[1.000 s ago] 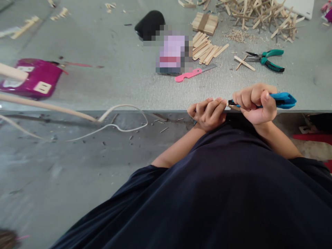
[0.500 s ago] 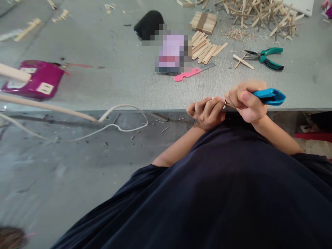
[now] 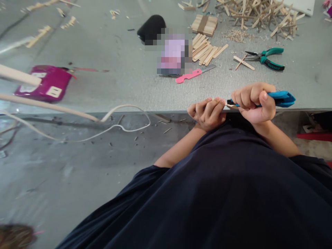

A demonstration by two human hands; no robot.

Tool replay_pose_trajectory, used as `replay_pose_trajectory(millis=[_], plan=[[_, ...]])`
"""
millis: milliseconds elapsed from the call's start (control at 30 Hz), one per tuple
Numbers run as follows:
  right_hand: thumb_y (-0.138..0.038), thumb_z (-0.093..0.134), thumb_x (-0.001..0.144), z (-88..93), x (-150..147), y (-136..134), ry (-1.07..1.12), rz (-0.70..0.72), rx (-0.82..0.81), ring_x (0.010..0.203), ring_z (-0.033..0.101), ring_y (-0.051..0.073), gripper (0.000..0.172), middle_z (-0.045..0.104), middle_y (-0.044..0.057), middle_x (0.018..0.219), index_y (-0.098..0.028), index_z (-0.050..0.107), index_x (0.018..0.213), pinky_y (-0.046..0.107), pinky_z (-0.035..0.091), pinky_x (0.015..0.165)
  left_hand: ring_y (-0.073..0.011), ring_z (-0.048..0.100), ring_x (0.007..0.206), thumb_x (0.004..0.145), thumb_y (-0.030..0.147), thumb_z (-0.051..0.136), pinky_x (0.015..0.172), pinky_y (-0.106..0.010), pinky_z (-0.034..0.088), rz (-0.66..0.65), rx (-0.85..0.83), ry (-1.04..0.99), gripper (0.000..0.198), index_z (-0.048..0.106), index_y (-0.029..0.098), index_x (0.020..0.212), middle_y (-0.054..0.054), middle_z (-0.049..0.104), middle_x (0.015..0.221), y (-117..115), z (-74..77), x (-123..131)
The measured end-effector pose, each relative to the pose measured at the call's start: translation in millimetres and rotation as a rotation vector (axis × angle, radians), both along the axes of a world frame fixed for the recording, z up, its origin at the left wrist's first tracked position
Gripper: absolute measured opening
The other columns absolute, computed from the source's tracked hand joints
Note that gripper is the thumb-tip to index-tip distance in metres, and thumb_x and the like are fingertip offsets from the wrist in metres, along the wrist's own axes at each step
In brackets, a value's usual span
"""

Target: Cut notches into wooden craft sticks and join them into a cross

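My right hand (image 3: 255,102) is closed round a blue box cutter (image 3: 284,99), its butt end sticking out to the right and its black tip pointing left. Close beside it, at the table's front edge, my left hand (image 3: 209,112) is closed, with curled fingers pinching a thin wooden craft stick. Only a short pale piece of that stick (image 3: 232,107) shows below the cutter's tip; the fingers hide the rest. The cutter's tip is near the left fingertips, and whether the blade touches the stick I cannot tell.
Pliers with green handles (image 3: 272,58) lie beyond my right hand, near two crossed sticks (image 3: 244,63). A pink folding saw (image 3: 189,76), a blurred phone (image 3: 173,57), loose craft sticks (image 3: 204,50), a banded bundle (image 3: 204,25) and a stick heap (image 3: 259,14) lie farther back. A white cord (image 3: 124,129) hangs left.
My right hand has moved right with the box cutter, away from my left hand, showing more of the cutter's black tip. My left hand stays nearly in place. The view has shifted slightly.
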State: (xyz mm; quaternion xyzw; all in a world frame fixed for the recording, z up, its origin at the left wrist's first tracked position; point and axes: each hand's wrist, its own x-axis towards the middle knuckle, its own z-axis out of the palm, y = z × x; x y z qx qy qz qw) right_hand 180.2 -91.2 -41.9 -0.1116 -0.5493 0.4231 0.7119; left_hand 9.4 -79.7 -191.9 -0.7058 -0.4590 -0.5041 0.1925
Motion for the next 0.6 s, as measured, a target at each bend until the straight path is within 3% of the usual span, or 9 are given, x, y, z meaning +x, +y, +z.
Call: replay_pose_trajectory(millis=[200, 433, 600], plan=[[-0.084, 0.074, 0.111, -8.5, 7, 2, -0.035, 0.074, 0.034, 0.043, 0.018, 0.013, 0.08, 0.02, -0.011, 0.049, -0.032, 0.037, 0.063, 0.035, 0.036, 0.047, -0.0357, 0.084, 0.117, 0.104, 0.064, 0.078, 0.11, -0.061, 0.042, -0.156, -0.176, -0.131, 0.033, 0.093, 0.041, 0.122, -0.007, 0.097, 0.116, 0, -4.6, 1], [-0.075, 0.076, 0.114, -0.5, 5, 0, -0.062, 0.08, 0.093, 0.04, 0.016, 0.011, 0.081, 0.021, -0.011, 0.048, -0.031, 0.03, 0.064, 0.035, 0.035, 0.045, -0.0343, 0.084, 0.111, 0.103, 0.062, 0.077, 0.108, -0.062, 0.042, -0.102, -0.073, -0.125, 0.031, 0.094, 0.042, 0.119, -0.006, 0.098, 0.111, 0, -4.9, 4], [-0.072, 0.076, 0.115, 4.0, 7, 1, -0.121, 0.113, 0.103, 0.04, 0.015, 0.011, 0.08, 0.02, -0.012, 0.048, -0.032, 0.029, 0.065, 0.034, 0.033, 0.044, -0.0333, 0.084, 0.099, 0.102, 0.063, 0.076, 0.102, -0.062, 0.044, 0.034, 0.104, -0.017, 0.031, 0.095, 0.041, 0.114, -0.004, 0.097, 0.099, 1, 7.2, 7]])
